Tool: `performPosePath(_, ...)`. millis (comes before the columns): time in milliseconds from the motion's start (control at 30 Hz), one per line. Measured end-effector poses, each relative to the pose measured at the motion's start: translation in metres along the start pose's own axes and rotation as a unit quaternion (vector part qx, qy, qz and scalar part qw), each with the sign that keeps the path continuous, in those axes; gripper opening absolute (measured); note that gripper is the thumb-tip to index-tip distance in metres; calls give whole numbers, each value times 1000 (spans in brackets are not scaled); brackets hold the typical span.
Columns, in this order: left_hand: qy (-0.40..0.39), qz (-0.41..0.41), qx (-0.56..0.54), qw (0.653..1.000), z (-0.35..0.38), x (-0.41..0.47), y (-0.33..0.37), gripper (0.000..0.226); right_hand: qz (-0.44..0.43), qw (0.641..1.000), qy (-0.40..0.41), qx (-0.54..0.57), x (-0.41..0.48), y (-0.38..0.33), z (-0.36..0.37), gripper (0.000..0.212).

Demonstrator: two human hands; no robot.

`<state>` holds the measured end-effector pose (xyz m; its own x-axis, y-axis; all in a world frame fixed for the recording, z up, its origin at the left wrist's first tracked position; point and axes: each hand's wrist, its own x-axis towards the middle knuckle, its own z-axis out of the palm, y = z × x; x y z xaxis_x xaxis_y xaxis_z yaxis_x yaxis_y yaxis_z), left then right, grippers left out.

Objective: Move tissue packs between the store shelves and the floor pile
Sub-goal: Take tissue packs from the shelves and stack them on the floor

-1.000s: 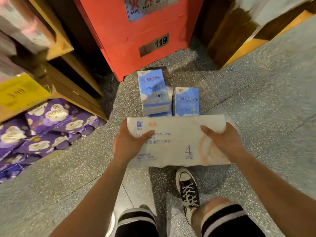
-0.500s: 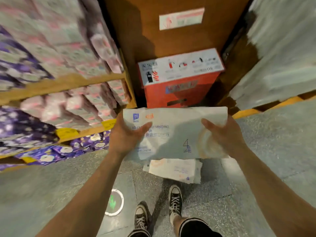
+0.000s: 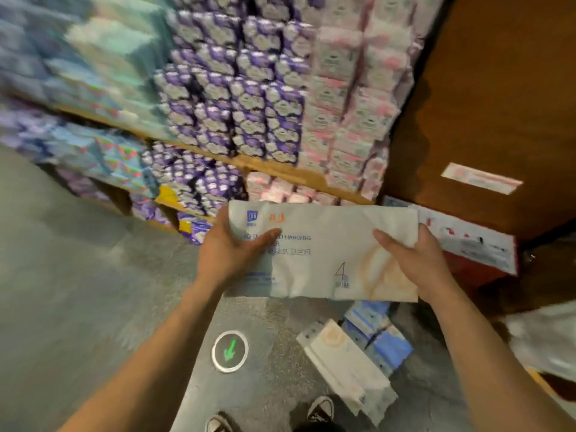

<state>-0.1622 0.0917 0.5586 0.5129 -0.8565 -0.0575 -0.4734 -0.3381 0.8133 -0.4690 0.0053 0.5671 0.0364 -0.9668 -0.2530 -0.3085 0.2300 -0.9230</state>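
Tissue pack (image 3: pixel 324 244), long and white with blue lettering, a figure 4 and a pale orange ring on its upper face, is held level in the air by a person standing in a shop aisle, both grips closed on it. The left hand (image 3: pixel 230 254) holds the pack's left end, thumb laid across the printed face and fingers underneath. The right hand (image 3: pixel 414 260) holds the right end, thumb on top near the orange ring and fingertips curled over the far corner. The pack hangs well above the grey floor (image 3: pixel 78 275), in front of the lower part of the store shelves (image 3: pixel 280 169). Below it, near the person's feet, lies the floor pile (image 3: pixel 364 369): a slanted white pack (image 3: pixel 343 366) and, just beside it, blue packs (image 3: pixel 383 341) partly hidden under the held one. The shelves, of yellow-brown wood, carry tight stacks of purple packs (image 3: pixel 237 98) in the middle, pink-and-white packs (image 3: pixel 349 104) toward their right end and blurred teal packs (image 3: pixel 103 51) to the left. Yellow price tags (image 3: pixel 166 194) hang on the front edge of a low shelf. Right of the shelves stands a brown panel (image 3: pixel 498 104) with a pale label (image 3: pixel 481 178), and at its foot a red box (image 3: pixel 467 241) with a white printed top, just behind the right hand. A round floor marker (image 3: pixel 230 351) with a green arrow sits between the forearms, and black-and-white shoes (image 3: pixel 321 408) show at the bottom of the view.
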Motion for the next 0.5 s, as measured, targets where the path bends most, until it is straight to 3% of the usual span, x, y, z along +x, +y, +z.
performPosePath(233, 147, -64, -17, 987, -198, -28, -107, 71, -101, 984, -142, -35, -42, -87, 203, 53)
performPosePath(400, 238, -98, -7, 966, -352, -58, -187, 70, -137, 966, -214, -43, -98, -141, 370, 81)
performPosePath(500, 290, -121, -4, 949, -431, -84, -231, 66, -168, 951, -254, -50, -138, -168, 464, 78)
